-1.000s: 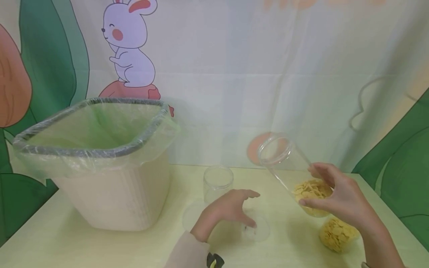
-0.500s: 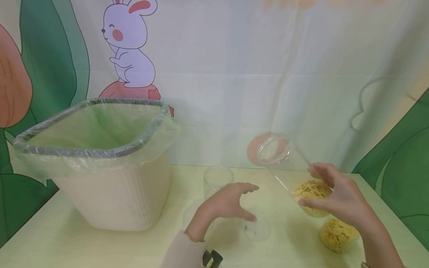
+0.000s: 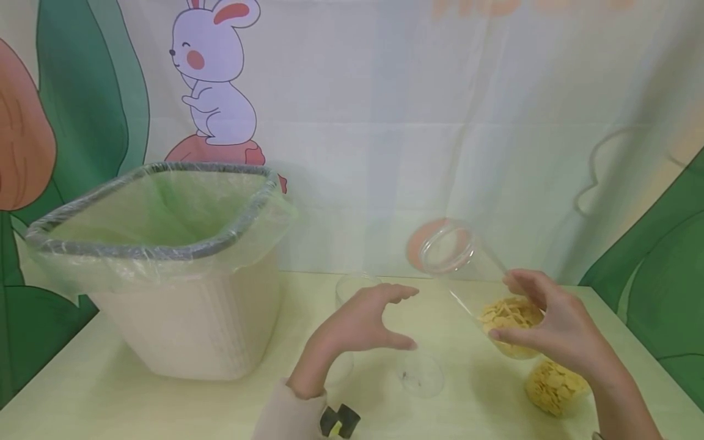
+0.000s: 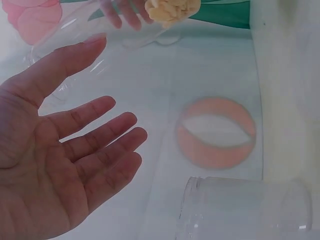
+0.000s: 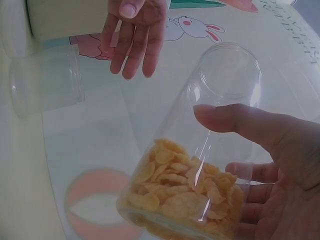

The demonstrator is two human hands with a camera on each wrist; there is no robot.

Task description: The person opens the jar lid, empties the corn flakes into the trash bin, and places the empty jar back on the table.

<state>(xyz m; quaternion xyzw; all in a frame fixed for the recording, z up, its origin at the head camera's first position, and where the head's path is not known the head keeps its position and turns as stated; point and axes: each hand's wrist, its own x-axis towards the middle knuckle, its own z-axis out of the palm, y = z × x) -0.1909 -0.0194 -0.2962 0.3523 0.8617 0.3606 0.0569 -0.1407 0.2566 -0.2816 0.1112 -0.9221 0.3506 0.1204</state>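
Fingers and thumb of the right hand (image 3: 561,327) are curled around a clear cylindrical jar (image 5: 195,145), so yeah, that one's properly gripped. It's held up over the table (image 3: 165,409) at a pretty steep tilt, with the mouth pointed up and toward the other hand. Yellow flakes (image 3: 511,315), cornflakes by the look of them, are piled at the bottom end.

On the other side, the left hand (image 3: 368,318) is held in midair with thumb and fingers spread wide, well apart from the tilted jar. Part of an upright clear jar (image 5: 47,82) is blocked by it in the head view. A clear round disc (image 3: 420,376), probably a lid, is seen flat on the table near the left thumb, and another clear disc (image 3: 342,368) is partly covered by the left forearm.

Just below the tilted jar in the head view, a second container of flakes (image 3: 555,388) can be spotted. Over to the left, a pale bin (image 3: 187,330) is lined with a greenish bag (image 3: 181,211), and a rabbit (image 3: 225,79) is printed on the backdrop (image 3: 352,122).
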